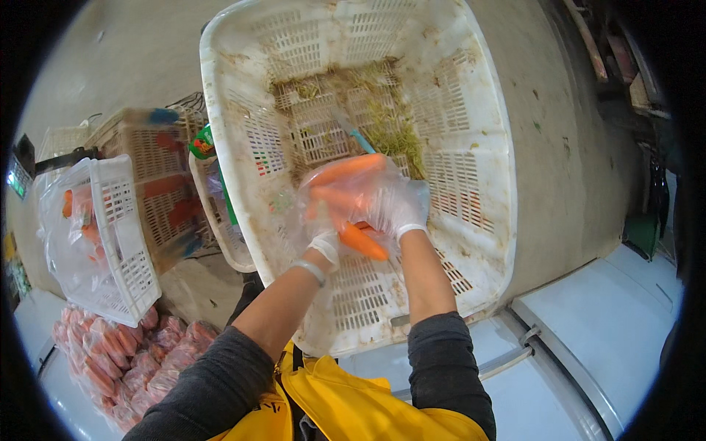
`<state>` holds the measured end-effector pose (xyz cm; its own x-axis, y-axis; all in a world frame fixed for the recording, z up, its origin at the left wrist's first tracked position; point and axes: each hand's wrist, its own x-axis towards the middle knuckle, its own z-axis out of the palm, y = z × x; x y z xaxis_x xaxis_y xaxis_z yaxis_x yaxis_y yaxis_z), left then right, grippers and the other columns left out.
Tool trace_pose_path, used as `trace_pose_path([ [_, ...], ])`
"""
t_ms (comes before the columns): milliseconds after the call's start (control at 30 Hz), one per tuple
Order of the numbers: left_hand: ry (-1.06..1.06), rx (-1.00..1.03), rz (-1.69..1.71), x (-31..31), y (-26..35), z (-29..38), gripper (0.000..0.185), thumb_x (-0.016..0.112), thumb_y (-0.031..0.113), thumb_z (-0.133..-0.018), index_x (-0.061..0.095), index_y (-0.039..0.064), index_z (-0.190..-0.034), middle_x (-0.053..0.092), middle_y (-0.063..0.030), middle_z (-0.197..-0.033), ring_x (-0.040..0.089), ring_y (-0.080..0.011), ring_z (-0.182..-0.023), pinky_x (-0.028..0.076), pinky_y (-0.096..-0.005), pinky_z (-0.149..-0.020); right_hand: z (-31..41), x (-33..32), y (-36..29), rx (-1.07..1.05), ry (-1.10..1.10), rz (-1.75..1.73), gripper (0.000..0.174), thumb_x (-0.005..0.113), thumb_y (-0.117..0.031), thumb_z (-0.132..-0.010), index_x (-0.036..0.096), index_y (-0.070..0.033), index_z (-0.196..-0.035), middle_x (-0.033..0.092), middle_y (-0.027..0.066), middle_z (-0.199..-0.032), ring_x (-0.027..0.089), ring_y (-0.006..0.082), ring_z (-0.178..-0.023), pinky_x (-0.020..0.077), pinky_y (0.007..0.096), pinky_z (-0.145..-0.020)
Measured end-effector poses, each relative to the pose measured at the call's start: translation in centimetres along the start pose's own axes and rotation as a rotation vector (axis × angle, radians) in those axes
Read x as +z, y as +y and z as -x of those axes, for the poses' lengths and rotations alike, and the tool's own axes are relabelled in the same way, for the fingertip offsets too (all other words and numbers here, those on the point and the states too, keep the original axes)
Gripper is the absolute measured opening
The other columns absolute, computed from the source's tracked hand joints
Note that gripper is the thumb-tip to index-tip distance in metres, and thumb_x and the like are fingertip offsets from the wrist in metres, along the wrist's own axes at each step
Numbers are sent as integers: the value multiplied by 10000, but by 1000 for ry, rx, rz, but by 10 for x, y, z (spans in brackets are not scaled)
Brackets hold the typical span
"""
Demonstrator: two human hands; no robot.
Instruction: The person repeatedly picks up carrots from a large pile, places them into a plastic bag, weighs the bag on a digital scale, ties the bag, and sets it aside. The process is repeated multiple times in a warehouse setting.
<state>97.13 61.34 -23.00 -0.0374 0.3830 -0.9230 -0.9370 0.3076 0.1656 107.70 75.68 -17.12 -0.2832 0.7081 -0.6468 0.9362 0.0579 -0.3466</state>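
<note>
A transparent plastic bag (309, 182) with several orange carrots (347, 170) in it is between my hands, above a large white slotted plastic basket (499, 165). My right hand (394, 208), in a thin see-through glove, grips the bag and carrots from the right. One carrot (364, 242) points down towards me between my wrists. My left hand (325, 237), gloved too, is at the bag's lower left; the bag and blur hide its fingers. Beyond the bag, a knife with a light-blue handle (361, 141) lies in the basket among green trimmings (389, 127).
To the left stands a small white crate (132, 242) with a plastic bag holding orange items. Below it is a pile of bagged carrots (127, 353). Larger slotted crates (157, 193) and a green container (202, 143) are beside the basket. White lids (595, 320) lie at lower right.
</note>
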Motion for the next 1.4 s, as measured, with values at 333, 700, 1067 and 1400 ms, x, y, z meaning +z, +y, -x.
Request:
trace_pose_path([
  [333,35,35,-265,22,15,49,479,532,429,-862,560,79,-1189,645,-121,-1062,633,-297,-921,509,-406,-790,28,52,14,-228,43,224,463,775,-268,-652,658,-8,-1017,661,208,-1055,639,318,-978,504,388,-801],
  [700,-675,-254,61,48,55,168,671,649,455,-827,422,99,-1349,492,-134,-1340,505,-307,-1200,422,-443,-1020,167,-82,17,242,-1087,-1206,619,708,-186,-766,449,53,-1275,643,215,-1053,657,224,-759,551,315,-606],
  [1067,-830,268,129,-44,167,327,706,625,366,-828,341,117,-1423,510,-138,-1329,583,-239,-1049,465,-399,-959,256,-32,-146,-322,-445,-882,649,730,-267,-833,426,-7,-1345,606,78,-1073,603,142,-871,508,271,-737],
  [1400,-228,778,369,-344,219,432,430,584,399,-871,626,31,-1089,525,6,-666,523,-154,-640,451,-318,-671,304,53,-508,-1151,-454,88,642,561,-135,-843,329,-71,-1439,574,239,-1167,603,359,-1035,469,407,-877],
])
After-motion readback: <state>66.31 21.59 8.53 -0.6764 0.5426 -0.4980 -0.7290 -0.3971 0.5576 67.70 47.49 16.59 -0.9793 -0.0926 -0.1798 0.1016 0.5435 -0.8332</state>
